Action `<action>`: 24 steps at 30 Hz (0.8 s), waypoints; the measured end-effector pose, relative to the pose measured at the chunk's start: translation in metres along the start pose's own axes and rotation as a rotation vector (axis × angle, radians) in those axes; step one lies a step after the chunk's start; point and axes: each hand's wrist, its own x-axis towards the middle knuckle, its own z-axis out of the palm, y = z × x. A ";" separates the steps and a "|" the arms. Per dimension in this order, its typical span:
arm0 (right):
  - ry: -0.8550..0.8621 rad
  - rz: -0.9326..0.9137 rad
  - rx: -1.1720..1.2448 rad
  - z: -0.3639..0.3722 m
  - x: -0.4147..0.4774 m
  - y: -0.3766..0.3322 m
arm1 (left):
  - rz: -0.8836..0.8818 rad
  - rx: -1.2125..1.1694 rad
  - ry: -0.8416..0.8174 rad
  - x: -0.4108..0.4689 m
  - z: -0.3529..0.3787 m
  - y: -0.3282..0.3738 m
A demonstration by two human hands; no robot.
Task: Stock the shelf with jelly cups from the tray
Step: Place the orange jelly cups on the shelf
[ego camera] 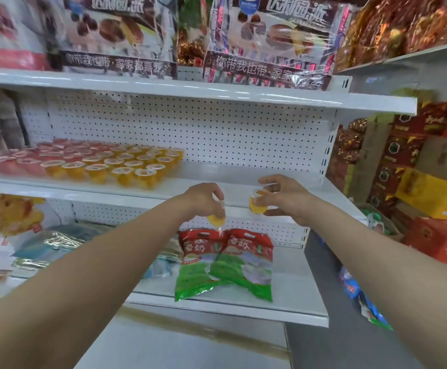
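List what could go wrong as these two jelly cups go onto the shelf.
1. The left hand pinches its orange cup only by the top, below the shelf lip. It may slip onto the green bags beneath.
2. The right hand holds a second cup tilted at the edge of the shelf, and could clip it.
3. The stocked cups stand tightly packed near the front, so a nudge might topple some.

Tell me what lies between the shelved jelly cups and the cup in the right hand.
In the head view, between shelved jelly cups and right-hand cup: the left hand holding its own orange cup; otherwise bare shelf.
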 end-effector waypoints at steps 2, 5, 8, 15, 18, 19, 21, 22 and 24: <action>0.012 -0.028 -0.042 0.013 0.018 -0.017 | -0.013 0.068 -0.018 0.011 -0.022 -0.005; 0.034 -0.050 -0.084 0.027 0.045 -0.041 | -0.025 0.149 -0.027 0.032 -0.055 -0.008; 0.053 -0.041 -0.135 0.035 0.068 -0.057 | -0.018 0.130 -0.041 0.057 -0.075 -0.009; 0.067 -0.050 -0.312 0.037 0.127 -0.066 | 0.005 0.177 -0.074 0.116 -0.097 -0.014; 0.081 -0.050 -0.363 0.035 0.164 -0.058 | -0.001 0.234 -0.088 0.157 -0.105 -0.020; 0.089 -0.044 -0.364 0.035 0.178 -0.054 | -0.002 0.272 -0.095 0.172 -0.109 -0.021; 0.104 -0.031 -0.390 0.035 0.208 -0.052 | 0.007 0.356 -0.106 0.201 -0.123 -0.023; 0.108 -0.028 -0.410 0.037 0.224 -0.052 | 0.021 0.392 -0.105 0.215 -0.130 -0.026; 0.116 -0.027 -0.432 0.039 0.255 -0.053 | 0.050 0.431 -0.096 0.243 -0.145 -0.030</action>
